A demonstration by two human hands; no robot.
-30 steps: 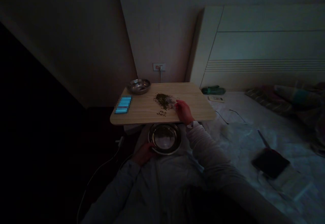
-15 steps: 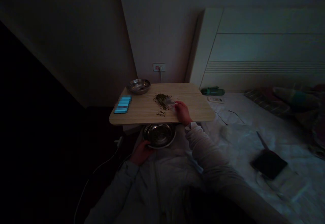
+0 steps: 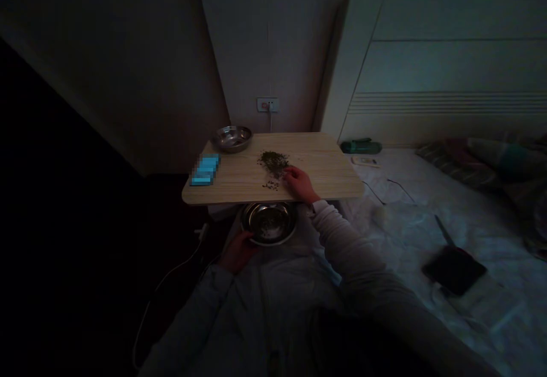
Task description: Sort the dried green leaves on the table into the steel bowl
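Observation:
My left hand (image 3: 236, 253) grips the near-left rim of a shiny metal bowl (image 3: 269, 239), which sits over my lap just under the table's front edge. A few small bits seem to lie inside it. On the small wooden table (image 3: 231, 186) is a loose heap of small dark green grains or leaf bits (image 3: 274, 159), some scattered toward the front. My right hand (image 3: 299, 184) is at the heap's right side, fingers pinched on a thin clear plastic piece (image 3: 281, 174). Its exact kind is too faint to make out.
A second metal bowl (image 3: 233, 139) stands at the table's back left, with a lit phone (image 3: 205, 170) in front of it. On the bed to the right lie a green bottle (image 3: 361, 147), a remote (image 3: 365, 162), glasses (image 3: 384, 201) and a dark flat object (image 3: 453, 270). A white cable hangs at left.
My right hand has shifted left, bringing the clear plastic over the heap's lower right. The bowl in my left hand moved slightly left, then stayed nearly in place. The view tilted a little.

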